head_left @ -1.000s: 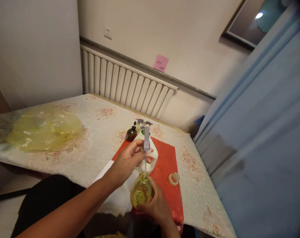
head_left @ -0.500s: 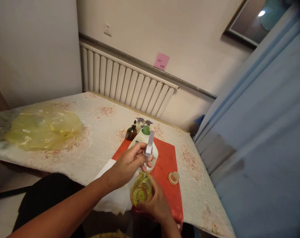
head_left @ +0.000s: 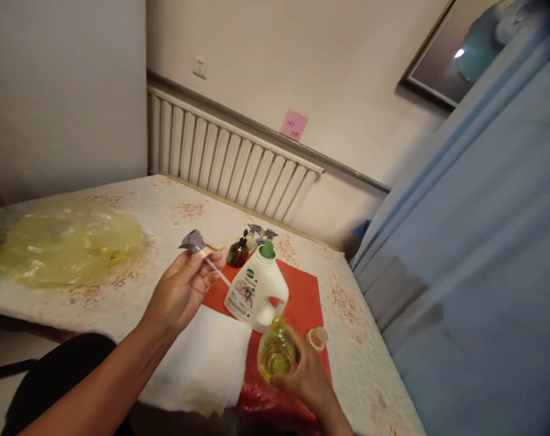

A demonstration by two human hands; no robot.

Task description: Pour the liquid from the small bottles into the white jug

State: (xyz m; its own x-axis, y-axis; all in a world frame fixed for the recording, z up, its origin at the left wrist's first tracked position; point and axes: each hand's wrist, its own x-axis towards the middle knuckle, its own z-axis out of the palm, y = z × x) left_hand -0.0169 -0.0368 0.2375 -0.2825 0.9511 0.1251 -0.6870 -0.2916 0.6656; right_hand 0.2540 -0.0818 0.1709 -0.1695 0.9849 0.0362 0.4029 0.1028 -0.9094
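My left hand [head_left: 180, 292] is closed on a grey pump head [head_left: 193, 241] whose thin dip tube [head_left: 218, 275] slants down to the right, held clear above the table. My right hand [head_left: 308, 375] grips a small clear bottle of yellow liquid [head_left: 276, 351] with its neck uncovered, low over the red mat [head_left: 304, 297]. A white detergent jug with a green spout [head_left: 256, 287] stands on the mat between the two hands. A small tan cap [head_left: 317, 338] lies on the mat by my right fingers.
A dark brown pump bottle [head_left: 237, 253] and other small pump bottles [head_left: 259, 235] stand behind the jug. A white cloth [head_left: 204, 363] hangs over the table's near edge. A yellow plastic bag [head_left: 66, 241] lies at left. Radiator [head_left: 229, 163] behind, blue curtain [head_left: 474, 254] at right.
My left hand has pulled the pump head and tube out of the yellow bottle and carried it up to the left. The right hand has moved the bottle slightly right.
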